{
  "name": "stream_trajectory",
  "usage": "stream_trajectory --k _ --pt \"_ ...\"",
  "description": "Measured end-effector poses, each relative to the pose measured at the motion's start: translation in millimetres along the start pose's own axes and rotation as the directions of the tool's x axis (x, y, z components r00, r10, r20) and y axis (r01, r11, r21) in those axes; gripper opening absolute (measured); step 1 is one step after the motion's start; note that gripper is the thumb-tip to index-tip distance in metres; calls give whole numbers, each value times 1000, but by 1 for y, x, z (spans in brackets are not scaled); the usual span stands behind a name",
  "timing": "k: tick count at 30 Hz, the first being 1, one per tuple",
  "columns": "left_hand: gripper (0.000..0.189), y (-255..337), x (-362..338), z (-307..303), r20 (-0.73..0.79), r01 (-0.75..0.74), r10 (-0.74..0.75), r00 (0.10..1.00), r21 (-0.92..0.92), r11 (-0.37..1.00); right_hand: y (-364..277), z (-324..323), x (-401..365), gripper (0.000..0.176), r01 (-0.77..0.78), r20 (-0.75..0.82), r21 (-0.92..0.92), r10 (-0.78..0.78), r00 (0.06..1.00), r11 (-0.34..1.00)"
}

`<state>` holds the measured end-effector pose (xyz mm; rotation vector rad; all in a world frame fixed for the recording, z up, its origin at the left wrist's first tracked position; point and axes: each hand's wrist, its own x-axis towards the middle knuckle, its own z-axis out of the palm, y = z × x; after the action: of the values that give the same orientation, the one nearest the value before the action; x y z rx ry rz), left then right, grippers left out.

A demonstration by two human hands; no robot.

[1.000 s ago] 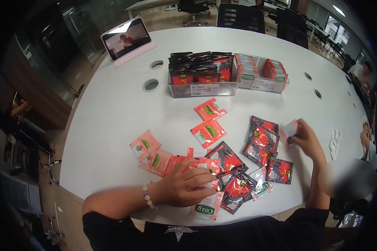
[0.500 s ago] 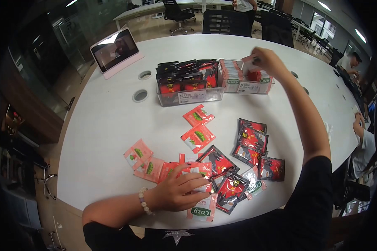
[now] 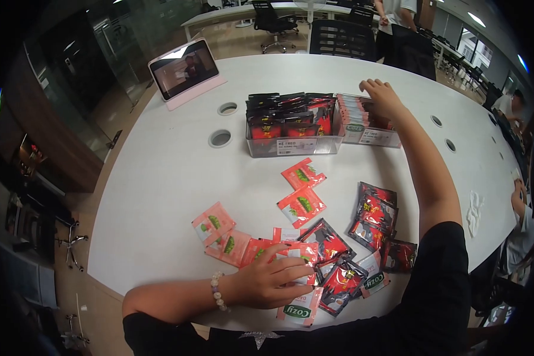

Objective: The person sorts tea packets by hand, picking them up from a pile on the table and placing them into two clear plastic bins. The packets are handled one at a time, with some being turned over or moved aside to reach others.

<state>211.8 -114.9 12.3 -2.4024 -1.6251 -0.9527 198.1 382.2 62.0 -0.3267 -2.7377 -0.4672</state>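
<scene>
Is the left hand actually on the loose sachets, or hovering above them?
Touching. The head view shows the left hand lying palm down on the orange sachets at the table's near edge, with its fingers pressed across them and no gap visible.

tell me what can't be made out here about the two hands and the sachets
Head view, the only one:
- right hand: its back hides whether the fingers pinch a sachet over the right bin.
- left hand: the palm covers the orange sachets under it, so how many it presses is unclear.
- bin label: print too small to read.
- tablet: screen picture too small and blurred.
</scene>
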Motion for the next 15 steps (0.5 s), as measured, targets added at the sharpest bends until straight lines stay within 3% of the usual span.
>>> stream_trajectory --k 4,8,10,12,13,14,15 --pt "24 -1 0 2 -17 -5 5 1000 3 1000 4 -6 0 53 -91 85 48 87 993 995" --pt "22 -1 1 0 -23 -2 2 1000 11 1000 -11 -55 -16 57 -46 -144 143 67 987 989" --pt "21 -1 -1 2 -24 -5 6 1000 5 1000 -33 -85 -39 53 28 -212 286 35 977 958" --pt "21 -2 -3 4 -19 -13 13 1000 -11 1000 -73 -127 -78 50 -52 10 613 58 998 788" --pt "22 -3 -3 3 -33 -7 6 999 -14 1000 -95 -143 -105 50 142 -75 609 -122 990 780" --pt "22 -2 -3 3 -46 -1 0 999 -15 1000 -113 -149 -132 45 150 -4 705 -208 978 693" --pt "23 -2 -3 2 -59 5 -6 998 -17 1000 -134 -166 -156 41 165 140 706 -365 920 688"
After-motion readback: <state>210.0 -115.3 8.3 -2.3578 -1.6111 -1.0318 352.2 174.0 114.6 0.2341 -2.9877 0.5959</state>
